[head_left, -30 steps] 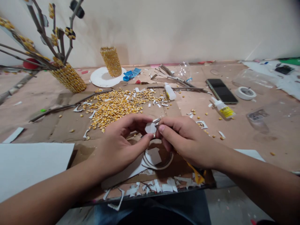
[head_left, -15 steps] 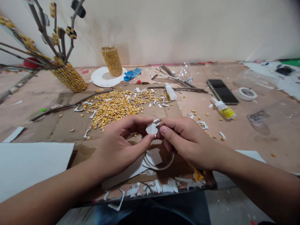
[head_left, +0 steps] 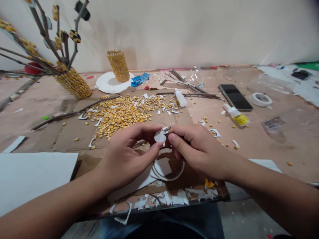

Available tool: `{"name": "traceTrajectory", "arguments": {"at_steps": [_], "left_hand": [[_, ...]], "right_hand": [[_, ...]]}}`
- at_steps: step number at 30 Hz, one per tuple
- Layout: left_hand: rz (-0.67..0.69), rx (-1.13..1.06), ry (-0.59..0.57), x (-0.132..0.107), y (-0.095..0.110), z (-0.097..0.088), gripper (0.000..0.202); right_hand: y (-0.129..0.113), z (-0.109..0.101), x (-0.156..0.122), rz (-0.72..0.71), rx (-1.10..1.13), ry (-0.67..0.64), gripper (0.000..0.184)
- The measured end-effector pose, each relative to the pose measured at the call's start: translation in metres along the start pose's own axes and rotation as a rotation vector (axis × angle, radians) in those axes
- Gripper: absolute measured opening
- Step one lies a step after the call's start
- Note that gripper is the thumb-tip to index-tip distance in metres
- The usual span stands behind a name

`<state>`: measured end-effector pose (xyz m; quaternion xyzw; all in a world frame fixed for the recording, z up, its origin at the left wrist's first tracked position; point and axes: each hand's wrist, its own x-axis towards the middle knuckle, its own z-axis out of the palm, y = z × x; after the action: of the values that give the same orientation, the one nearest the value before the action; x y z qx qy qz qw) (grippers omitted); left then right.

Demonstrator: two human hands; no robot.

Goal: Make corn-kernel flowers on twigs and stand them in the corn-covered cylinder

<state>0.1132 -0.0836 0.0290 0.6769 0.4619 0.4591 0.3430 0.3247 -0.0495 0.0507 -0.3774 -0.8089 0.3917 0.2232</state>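
Observation:
Over the near middle of the table, my left hand (head_left: 132,151) pinches a small white disc (head_left: 159,136) between thumb and fingers. My right hand (head_left: 201,146) is closed on scissors (head_left: 167,129); two short dark metal blade tips show at the disc's right edge, while the handles are hidden by the fingers. Beneath both hands lies a whitish ring (head_left: 165,179), with a piece of white card (head_left: 163,167) inside it. A yellow piece (head_left: 209,183) shows below my right wrist; I cannot tell what it is.
Loose corn kernels (head_left: 122,114) spread beyond my hands. Two corn-covered cylinders (head_left: 118,66) stand behind, one holding branches (head_left: 43,30). Glue bottles (head_left: 238,116), a phone (head_left: 235,97) and a tape roll (head_left: 260,99) lie rightward. White scraps (head_left: 176,199) line the near edge.
The white disc has turned slightly between my hands, and the scissor tips have shifted a little at its edge. Less of the yellow piece shows under my right wrist.

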Motion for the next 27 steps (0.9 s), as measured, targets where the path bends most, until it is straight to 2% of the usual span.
{"name": "traceTrajectory", "arguments": {"at_steps": [8, 13, 18, 27], "left_hand": [[0.178, 0.227, -0.039, -0.0002, -0.0002, -0.0024, 0.037], [0.238, 0.288, -0.068, 0.0005, 0.0034, -0.0034, 0.038], [0.220, 0.328, -0.102, 0.0008, 0.0053, -0.0037, 0.032], [0.175, 0.319, -0.092, 0.0030, 0.0062, -0.0033, 0.027]], "right_hand": [[0.0007, 0.0011, -0.0005, -0.005, -0.101, -0.027, 0.034], [-0.0007, 0.0037, 0.0006, -0.011, -0.187, -0.057, 0.036], [-0.0018, 0.0040, -0.0001, 0.004, -0.233, -0.061, 0.036], [-0.0032, 0.0054, -0.0038, -0.038, -0.291, -0.017, 0.037]]}}
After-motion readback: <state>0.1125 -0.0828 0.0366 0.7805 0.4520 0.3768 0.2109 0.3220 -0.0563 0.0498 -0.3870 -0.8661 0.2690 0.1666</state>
